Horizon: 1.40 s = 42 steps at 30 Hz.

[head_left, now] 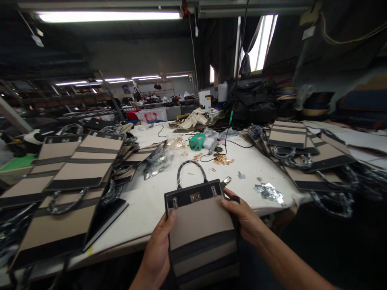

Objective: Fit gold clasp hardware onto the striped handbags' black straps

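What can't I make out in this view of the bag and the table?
All in the head view:
- Bag: lower end cut off by the bottom edge; back side faces away.
- Left hand and right hand: some fingers hidden behind the bag.
- Metal piece at the bag's corner: partly hidden, so its full shape is unclear.
- Gold-coloured pieces: too small to tell apart or count.

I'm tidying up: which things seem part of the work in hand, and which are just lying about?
Likely in use:
striped bag, held by left hand and right hand
similar bags, piled both sides

Probably lying about:
silvery scraps
crumpled pale cloth
white jug
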{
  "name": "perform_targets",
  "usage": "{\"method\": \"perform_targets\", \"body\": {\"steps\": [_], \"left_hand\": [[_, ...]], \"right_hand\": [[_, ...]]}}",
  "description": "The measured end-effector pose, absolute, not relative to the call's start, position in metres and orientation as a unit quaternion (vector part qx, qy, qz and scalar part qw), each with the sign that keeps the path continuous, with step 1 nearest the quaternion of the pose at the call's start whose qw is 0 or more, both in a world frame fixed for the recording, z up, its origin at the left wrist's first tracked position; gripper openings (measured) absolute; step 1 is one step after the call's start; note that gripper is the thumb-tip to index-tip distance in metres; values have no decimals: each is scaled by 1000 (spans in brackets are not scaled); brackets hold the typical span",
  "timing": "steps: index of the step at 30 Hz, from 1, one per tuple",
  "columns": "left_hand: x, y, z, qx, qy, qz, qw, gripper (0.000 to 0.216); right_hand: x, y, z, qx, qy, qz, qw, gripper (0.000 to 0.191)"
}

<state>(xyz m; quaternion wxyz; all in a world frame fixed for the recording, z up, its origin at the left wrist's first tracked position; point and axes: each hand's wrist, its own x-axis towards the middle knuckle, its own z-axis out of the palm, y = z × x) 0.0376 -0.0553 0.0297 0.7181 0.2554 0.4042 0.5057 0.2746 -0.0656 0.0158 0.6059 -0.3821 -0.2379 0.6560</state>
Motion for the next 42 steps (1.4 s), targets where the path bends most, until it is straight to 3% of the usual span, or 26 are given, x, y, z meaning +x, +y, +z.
{"method": "perform_targets", "body": {"steps": [8, 15, 25, 30, 32, 38, 42], "left_hand": [[39, -42, 15, 334, 457, 555, 610, 64], [29, -22, 2, 308, 466, 560, 612, 71], [21, 6, -2, 285, 472, 548, 629, 62], [9, 31, -18, 272, 470, 538, 645, 53], [1, 40, -32, 270, 482, 538, 637, 48], [-11, 53, -69, 301, 533, 542, 576, 44], [-8, 52, -70, 288, 554, 538, 565, 43]], "right_hand": [[268, -47, 2, -442, -255, 609, 607, 73], [264, -21, -7, -498, -285, 583, 576, 72], [260, 11, -7, -512, -337, 579, 537, 79], [269, 35, -13, -561, -419, 563, 438, 72], [278, 45, -17, -605, -481, 509, 379, 64], [308, 67, -42, -723, -635, 186, 199, 48], [315, 70, -66, -707, -686, 62, 161, 47]]}}
